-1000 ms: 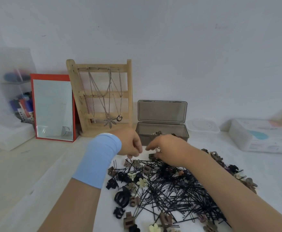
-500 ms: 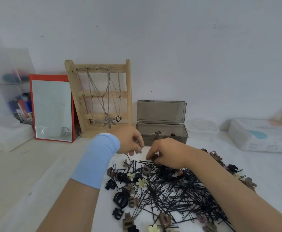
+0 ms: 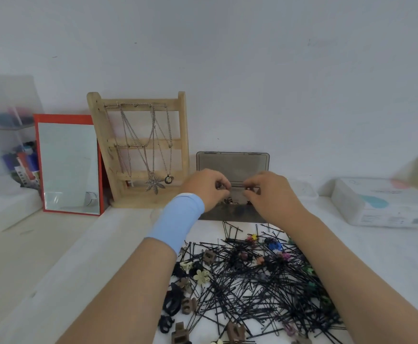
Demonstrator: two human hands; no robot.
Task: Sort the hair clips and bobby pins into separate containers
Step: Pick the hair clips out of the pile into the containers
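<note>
We hold both hands above the grey box (image 3: 228, 215), which stands open at the far side of the table (image 3: 41, 274), its lid (image 3: 232, 165) tipped upright against the wall. Our left hand (image 3: 208, 189), with a light blue wristband (image 3: 178, 223) on its wrist, hangs over the left half of the box. Our right hand (image 3: 270, 194) hangs over the right half. The two are close together but apart. The fingers of both curl inward and down toward the opening. The view is blurred there, so we cannot tell whether either hand pinches anything. Inside the box, between the two hands, we see a few small dark pieces (image 3: 230, 201), too blurred to name.

Nearer to us the bobby pins (image 3: 252, 284) lie in a wide black tangle on the table, between our forearms and under the right one. The hair clips (image 3: 208, 255) are mixed among them and strewn along the heap's left edge. Among them are a cream flower clip (image 3: 201, 276), a brown clip (image 3: 188, 304), black clips (image 3: 171, 302) and small coloured ones (image 3: 275, 244) on the far side.

Left of the box a wooden stand (image 3: 98, 135) hung with necklaces (image 3: 153, 155) leans at the wall. Beyond it are a red-framed mirror (image 3: 69, 165) and a clear organiser (image 3: 11, 145). Right of the box sit a clear shallow container (image 3: 305, 192) and a white carton (image 3: 382, 204).
</note>
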